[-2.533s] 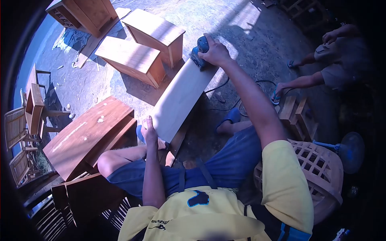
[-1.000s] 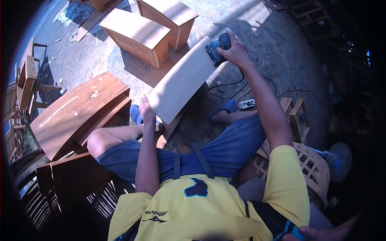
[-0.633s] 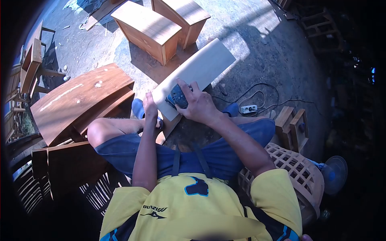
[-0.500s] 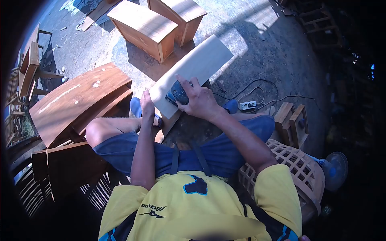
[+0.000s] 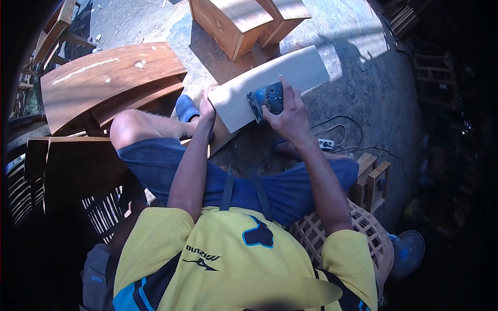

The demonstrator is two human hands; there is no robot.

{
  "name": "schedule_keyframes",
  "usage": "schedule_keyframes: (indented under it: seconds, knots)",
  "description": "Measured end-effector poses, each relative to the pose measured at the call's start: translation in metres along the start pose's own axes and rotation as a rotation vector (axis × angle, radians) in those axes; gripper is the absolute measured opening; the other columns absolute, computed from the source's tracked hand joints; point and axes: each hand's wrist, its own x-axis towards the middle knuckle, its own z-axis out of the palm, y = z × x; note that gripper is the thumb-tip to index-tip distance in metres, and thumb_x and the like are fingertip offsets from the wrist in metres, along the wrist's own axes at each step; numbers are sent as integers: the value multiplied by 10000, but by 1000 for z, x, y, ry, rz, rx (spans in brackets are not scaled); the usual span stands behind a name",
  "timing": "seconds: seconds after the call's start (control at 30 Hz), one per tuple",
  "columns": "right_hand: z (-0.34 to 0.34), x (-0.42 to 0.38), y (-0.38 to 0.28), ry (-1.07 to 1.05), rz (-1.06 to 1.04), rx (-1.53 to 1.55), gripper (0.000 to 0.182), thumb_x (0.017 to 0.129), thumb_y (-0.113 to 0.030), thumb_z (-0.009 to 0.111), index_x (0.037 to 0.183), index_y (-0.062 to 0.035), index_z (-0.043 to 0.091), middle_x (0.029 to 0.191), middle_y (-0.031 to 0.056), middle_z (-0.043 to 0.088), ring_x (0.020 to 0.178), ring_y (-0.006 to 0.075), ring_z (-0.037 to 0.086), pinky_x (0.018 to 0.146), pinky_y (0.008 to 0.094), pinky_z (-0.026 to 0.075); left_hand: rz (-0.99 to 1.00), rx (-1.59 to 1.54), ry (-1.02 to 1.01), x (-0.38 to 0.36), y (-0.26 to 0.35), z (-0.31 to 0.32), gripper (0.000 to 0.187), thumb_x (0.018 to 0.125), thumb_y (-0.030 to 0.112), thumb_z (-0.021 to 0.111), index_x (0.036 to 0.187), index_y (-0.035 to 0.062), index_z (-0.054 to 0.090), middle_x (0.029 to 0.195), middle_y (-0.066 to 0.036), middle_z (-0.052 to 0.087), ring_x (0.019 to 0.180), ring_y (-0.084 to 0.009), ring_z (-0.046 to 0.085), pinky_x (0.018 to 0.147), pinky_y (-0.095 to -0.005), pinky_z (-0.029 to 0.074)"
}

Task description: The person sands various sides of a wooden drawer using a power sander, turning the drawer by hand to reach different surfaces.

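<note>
One pale, partly sunlit board [image 5: 298, 67]; right hand [image 5: 291, 118], fingers curled round blue sander [image 5: 268, 99]; left hand [image 5: 206, 110], fingers clasping board's end.

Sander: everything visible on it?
The sander has a blue, scuffed-looking body, probably plastic, dark slots and a flat base. It sits base-down on the pale board, by the edge nearer the person. The right hand grips it. Its cord connection is hidden; whether it's running, I can't tell.

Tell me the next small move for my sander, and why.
Probably ease the sander inward, away from the board's near long edge: your right hand has it right at that edge, while your left hand is against the board's left end.
</note>
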Motion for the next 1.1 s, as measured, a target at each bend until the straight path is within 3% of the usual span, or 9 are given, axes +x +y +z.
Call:
schedule_keyframes:
  seconds: [0.03, 0.2, 0.27, 0.43, 0.6, 0.73, 0.8, 0.93, 1.1]
  knots:
    - [11, -12, -24, -50, -17, 5, 943, 814, -294, 864, 1603, -113, 380, 1182, 255, 595, 1027, 466, 702, 889, 539, 609, 72, -14, -15, 9, -22, -2, 440, 1136, 335, 416, 1245, 5, 686, 1209, -151, 748, 1099, -257, 725, 967, -374, 557]
    - [36, -35, -71, -168, -194, 14, 971, 796, -287, 877, 1609, -110, 378, 1153, 222, 577, 942, 441, 725, 780, 516, 642, 79, 179, -24, 0, 8, -6, 392, 1095, 332, 501, 1235, 19, 690, 1119, -159, 776, 1059, -276, 748, 968, -395, 570]
    - [27, -25, -65, -154, -156, -18, 961, 803, -279, 872, 1606, -99, 375, 1162, 236, 584, 986, 454, 715, 805, 522, 634, 79, 348, -90, 6, 2, -6, 402, 1096, 331, 485, 1238, 19, 696, 1115, -177, 781, 1080, -286, 750, 985, -408, 569]
    - [12, 24, -9, 77, 36, -49, 912, 840, -253, 847, 1595, -74, 369, 1180, 275, 604, 996, 484, 700, 862, 555, 605, 59, 60, -11, 16, -31, 3, 485, 1130, 347, 363, 1174, 36, 733, 1111, -181, 778, 1063, -335, 748, 989, -441, 557]
    - [36, -15, -60, -33, -64, -24, 952, 816, -281, 866, 1603, -83, 369, 1166, 270, 599, 980, 494, 708, 858, 552, 614, 87, -91, -62, 14, -18, 0, 401, 1112, 321, 436, 1172, 40, 716, 1090, -175, 776, 1077, -327, 747, 983, -448, 564]
    - [38, -28, -83, -143, -112, -25, 939, 819, -276, 863, 1600, -94, 375, 1164, 257, 601, 966, 489, 714, 838, 558, 618, 74, 332, -43, 7, -6, -1, 465, 1109, 405, 435, 1183, 41, 716, 1125, -186, 779, 1109, -330, 742, 988, -448, 567]
    - [34, -17, -69, -144, -77, -42, 929, 821, -275, 861, 1595, -97, 380, 1165, 255, 602, 962, 488, 714, 837, 561, 617, 28, 62, -84, 14, -13, -1, 530, 1127, 431, 370, 1185, 34, 715, 1142, -197, 775, 1123, -333, 734, 1009, -449, 555]
    - [19, 5, -35, -33, -51, -22, 850, 828, -248, 853, 1555, -136, 425, 1198, 245, 598, 983, 490, 705, 849, 570, 610, -41, 6, -63, 6, 8, -2, 586, 1150, 385, 256, 1180, 13, 708, 1115, -209, 770, 1119, -342, 726, 1045, -452, 527]
    - [-2, -10, -65, -429, -286, -36, 811, 789, -184, 853, 1508, -240, 482, 1275, 166, 591, 1084, 450, 690, 925, 546, 591, 113, 230, -52, 3, 17, -2, 621, 1160, 364, 230, 1165, -4, 730, 1111, -210, 771, 1123, -349, 720, 1052, -444, 515]
